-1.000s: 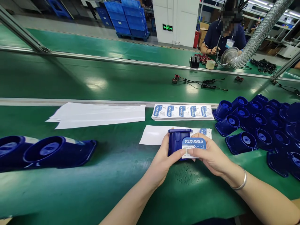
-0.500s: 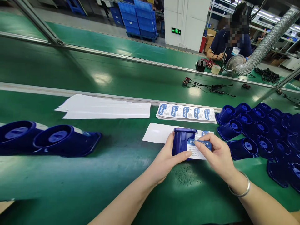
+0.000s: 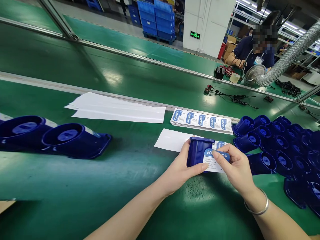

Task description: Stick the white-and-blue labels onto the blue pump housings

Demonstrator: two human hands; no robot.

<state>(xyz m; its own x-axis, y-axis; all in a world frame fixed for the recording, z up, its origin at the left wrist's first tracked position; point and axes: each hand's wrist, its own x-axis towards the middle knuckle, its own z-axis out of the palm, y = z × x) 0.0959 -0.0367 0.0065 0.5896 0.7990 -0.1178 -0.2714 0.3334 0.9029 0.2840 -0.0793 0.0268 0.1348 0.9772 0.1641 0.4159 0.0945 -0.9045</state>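
Blue housing (image 3: 197,151) just right of frame centre, held above the green desk (image 3: 100,200). Left hand (image 3: 183,171): grip closed round the housing's left side, thumb across the front, tip on the lower left of a white-and-blue label (image 3: 215,166). Right hand (image 3: 236,165): grip closed to a pinch on the label's right part, thumb on its face over the printed heading, silver bangle (image 3: 258,213) at the wrist. Label lies against the housing front at left; can't really tell how much of its right part is stuck, fingers cover it. Partly used label sheet (image 3: 170,140) flat on the desk behind the hands, label stack (image 3: 201,121) beyond it, white sheets (image 3: 117,110) left of that, upper middle. Two labelled housings (image 3: 80,143) lie at the left edge; a crowd of more blue housings (image 3: 250,141) fills the right side. Wired parts (image 3: 232,96) upper right; co-worker (image 3: 267,61) seated beyond, behind a foil duct (image 3: 287,60).
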